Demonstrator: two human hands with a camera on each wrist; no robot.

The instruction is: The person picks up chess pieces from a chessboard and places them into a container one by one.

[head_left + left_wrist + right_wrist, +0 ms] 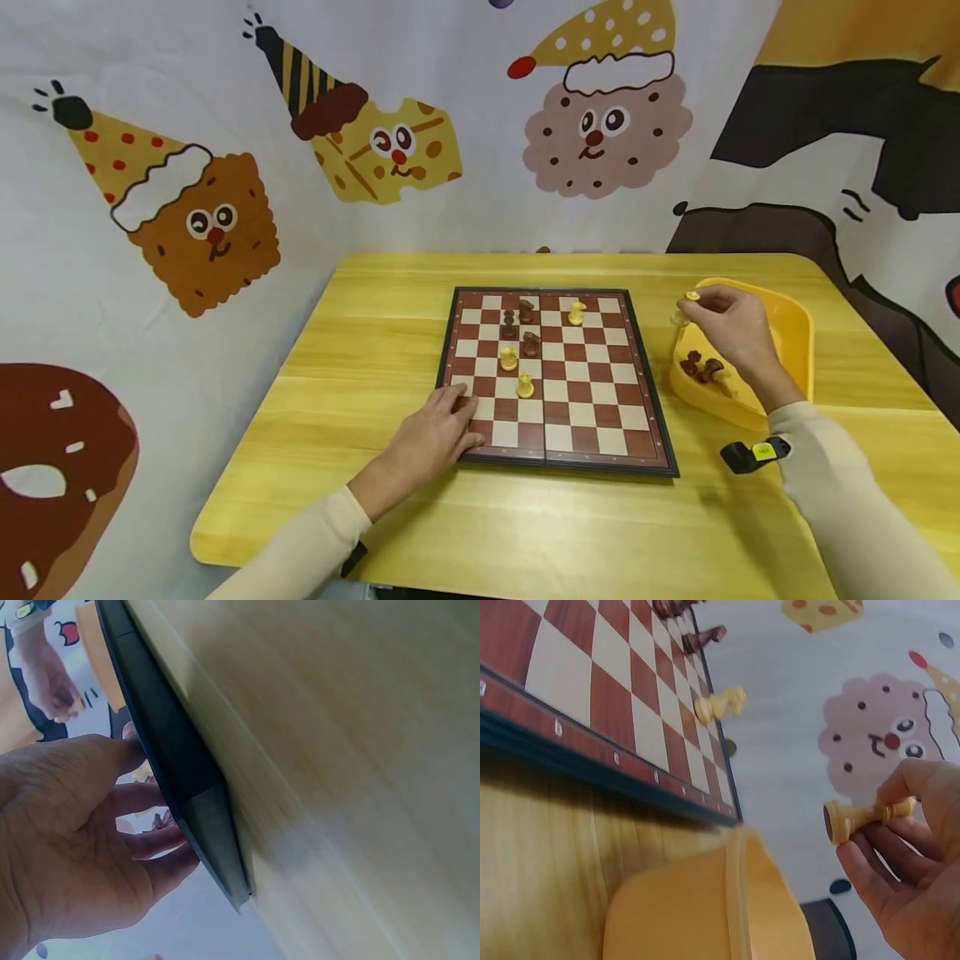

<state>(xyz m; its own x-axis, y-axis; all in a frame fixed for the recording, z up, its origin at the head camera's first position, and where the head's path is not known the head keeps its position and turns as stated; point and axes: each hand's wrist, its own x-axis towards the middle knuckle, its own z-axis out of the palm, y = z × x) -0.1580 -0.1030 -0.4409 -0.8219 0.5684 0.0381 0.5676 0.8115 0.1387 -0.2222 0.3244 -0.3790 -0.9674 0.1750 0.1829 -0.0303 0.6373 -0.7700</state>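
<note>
High over the left part of a yellow bin (798, 321), my right hand (738, 329) pinches a light chess piece (855, 819) between thumb and fingers. Its flared base points toward the board in the right wrist view, and fingers cover part of its upper end. My left hand (427, 433) rests on the front left corner of the chessboard (592, 392), fingers spread over the edge. On the board stand a light knight (576, 312), two light pieces (508, 359) left of the fold, and several dark pieces, including a dark knight (530, 344).
Dark chess pieces (708, 370) lie inside the bin, partly beside a light one. The wooden table (360, 333) extends around the board. A cartoon-printed cloth (480, 208) hangs behind the table. A black wrist camera (753, 454) sits by the right sleeve.
</note>
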